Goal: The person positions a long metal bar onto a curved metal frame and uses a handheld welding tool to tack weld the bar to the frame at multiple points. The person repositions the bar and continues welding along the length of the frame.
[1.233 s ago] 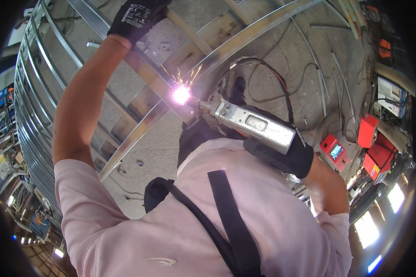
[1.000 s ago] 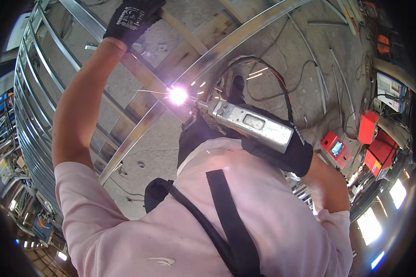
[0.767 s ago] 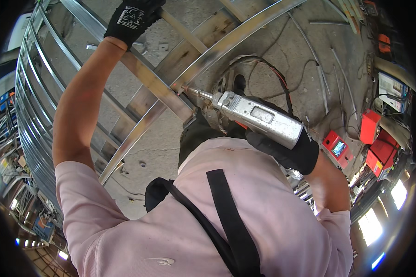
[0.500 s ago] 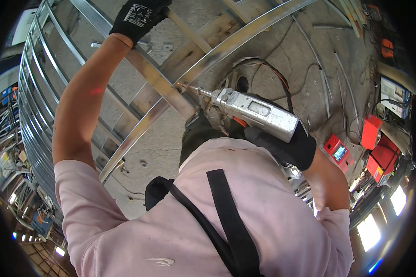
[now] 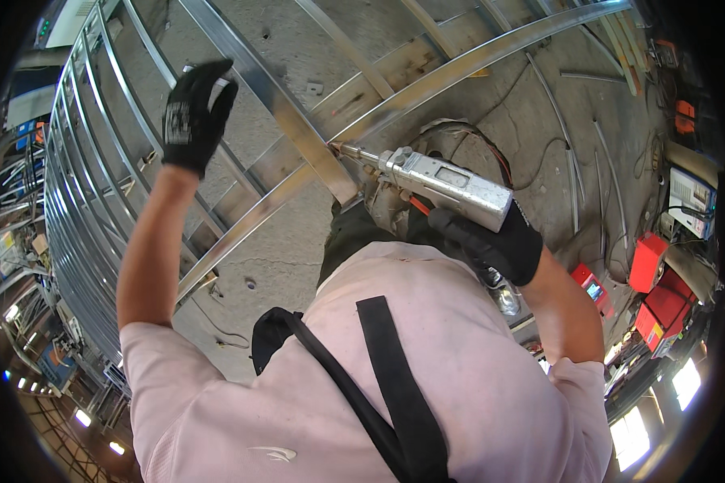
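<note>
My right hand (image 5: 499, 241), in a black glove, is closed around the underside of a silver, box-shaped welding gun (image 5: 451, 187). The gun's narrow nozzle reaches left, its copper-coloured tip at or very near the joint where a flat metal bar (image 5: 286, 109) crosses a long curved metal rail (image 5: 427, 76). I cannot tell whether the tip touches. My left hand (image 5: 192, 121), also gloved in black, hovers above the metal frame left of that bar. Its thumb and fingers are apart, with nothing seen in them.
Several shiny curved rails (image 5: 80, 161) run along the left. A dark cable (image 5: 503, 165) loops behind the gun. Thin metal rods (image 5: 568, 153) lie on the concrete floor at right, near red boxes (image 5: 647, 262) and a red device with a small screen (image 5: 592, 290).
My left hand has come off the flat bar and moved left and nearer, its fingers opening. The view has shifted slightly; the gun's tip remains at the joint.
</note>
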`<state>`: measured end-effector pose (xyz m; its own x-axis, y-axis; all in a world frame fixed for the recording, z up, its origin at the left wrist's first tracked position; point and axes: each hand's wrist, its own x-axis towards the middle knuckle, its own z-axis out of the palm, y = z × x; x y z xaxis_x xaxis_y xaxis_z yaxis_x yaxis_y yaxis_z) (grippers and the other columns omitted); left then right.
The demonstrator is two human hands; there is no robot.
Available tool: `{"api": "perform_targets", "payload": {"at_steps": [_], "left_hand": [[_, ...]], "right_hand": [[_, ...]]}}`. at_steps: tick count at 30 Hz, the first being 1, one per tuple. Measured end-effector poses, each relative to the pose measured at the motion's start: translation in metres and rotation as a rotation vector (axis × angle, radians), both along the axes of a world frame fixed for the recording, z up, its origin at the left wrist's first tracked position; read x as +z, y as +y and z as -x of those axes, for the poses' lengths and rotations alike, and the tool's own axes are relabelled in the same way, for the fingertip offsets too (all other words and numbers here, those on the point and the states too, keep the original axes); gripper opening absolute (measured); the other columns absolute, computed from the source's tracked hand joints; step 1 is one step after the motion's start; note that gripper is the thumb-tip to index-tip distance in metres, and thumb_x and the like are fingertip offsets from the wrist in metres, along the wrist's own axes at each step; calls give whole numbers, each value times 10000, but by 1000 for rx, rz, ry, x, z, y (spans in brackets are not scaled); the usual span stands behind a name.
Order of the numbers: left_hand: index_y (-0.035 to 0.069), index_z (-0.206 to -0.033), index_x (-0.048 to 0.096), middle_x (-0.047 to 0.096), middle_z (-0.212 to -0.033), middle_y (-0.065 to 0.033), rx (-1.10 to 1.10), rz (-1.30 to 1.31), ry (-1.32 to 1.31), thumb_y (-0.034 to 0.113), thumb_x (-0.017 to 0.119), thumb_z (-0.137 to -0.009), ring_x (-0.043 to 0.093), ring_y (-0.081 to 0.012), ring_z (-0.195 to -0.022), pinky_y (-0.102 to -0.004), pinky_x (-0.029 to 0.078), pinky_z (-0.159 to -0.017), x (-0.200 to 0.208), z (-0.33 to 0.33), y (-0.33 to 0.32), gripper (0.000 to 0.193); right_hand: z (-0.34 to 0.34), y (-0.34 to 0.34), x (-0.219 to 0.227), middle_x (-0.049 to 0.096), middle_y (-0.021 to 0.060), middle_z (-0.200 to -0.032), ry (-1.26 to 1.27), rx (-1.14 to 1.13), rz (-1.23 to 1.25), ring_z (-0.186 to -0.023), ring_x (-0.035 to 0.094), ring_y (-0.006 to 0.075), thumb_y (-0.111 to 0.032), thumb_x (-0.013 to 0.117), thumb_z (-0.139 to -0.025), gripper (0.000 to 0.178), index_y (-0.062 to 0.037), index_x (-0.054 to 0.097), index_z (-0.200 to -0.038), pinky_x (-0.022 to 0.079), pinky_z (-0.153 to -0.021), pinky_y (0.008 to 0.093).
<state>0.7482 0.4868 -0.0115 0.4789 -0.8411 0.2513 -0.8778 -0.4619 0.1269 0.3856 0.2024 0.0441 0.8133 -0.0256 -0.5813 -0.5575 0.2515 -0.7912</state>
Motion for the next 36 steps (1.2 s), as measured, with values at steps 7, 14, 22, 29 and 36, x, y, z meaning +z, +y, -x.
{"api": "perform_targets", "payload": {"at_steps": [7,14,22,29,36], "left_hand": [[39,-1249,717,725,-1229,-175,294,77,62,142,735,-959,679,-362,-1167,-454,526,-1036,-13,107,86,308],[25,-1315,667,702,-1289,-189,530,99,85,202,714,-978,627,-399,-1238,-498,459,-1102,-42,162,137,383],[-13,-1312,658,685,-1278,-209,676,146,129,270,670,-1000,616,-400,-1233,-495,458,-1090,-60,168,150,421],[-24,-1306,657,682,-1268,-222,664,146,102,268,665,-998,613,-414,-1229,-502,458,-1087,-58,167,148,424],[-26,-1301,660,682,-1262,-227,675,151,97,284,657,-1005,614,-415,-1223,-506,459,-1083,-59,169,147,429]], "right_hand": [[0,-1,-1,689,123,-1301,-25,49,64,-1128,648,167,-168,770,-991,504,-17,585,-1435,550,-963,321],[0,1,2,709,66,-1221,124,-17,-78,-1031,650,106,-106,751,-996,463,-35,592,-1425,563,-884,280],[-3,-1,6,708,17,-1115,65,47,12,-903,621,71,-143,754,-1002,443,-64,613,-1414,527,-757,253],[-3,-2,6,718,-5,-1079,145,48,-45,-824,588,40,-136,762,-994,421,-74,643,-1393,486,-686,219],[2,0,1,711,-8,-1030,82,33,-38,-773,569,43,-145,764,-992,409,-73,643,-1377,473,-656,226]]}}
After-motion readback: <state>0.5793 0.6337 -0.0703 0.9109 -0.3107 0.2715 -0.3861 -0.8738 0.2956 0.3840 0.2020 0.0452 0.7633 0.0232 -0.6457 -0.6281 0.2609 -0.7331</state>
